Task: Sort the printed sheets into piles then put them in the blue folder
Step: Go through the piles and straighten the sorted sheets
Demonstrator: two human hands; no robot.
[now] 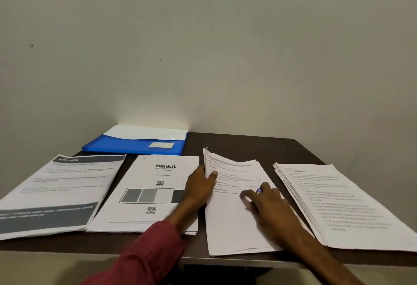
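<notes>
Several piles of printed sheets lie side by side on a dark table (243, 142): a pile with dark banners (56, 194) at the left, a "blinkit" pile (149, 194), a third pile (234, 223) and a text pile (338, 203) at the right. The blue folder (126, 145) lies at the back with white paper showing at its mouth. My left hand (199, 186) grips the raised left edge of the third pile, thumb on top. My right hand (264, 201), wearing a ring, rests flat on that same pile with fingers spread.
A plain wall rises straight behind the table. The table's front edge runs just below the piles, and the banner pile and the text pile reach the frame's sides. Bare tabletop shows at the back right, beside the folder.
</notes>
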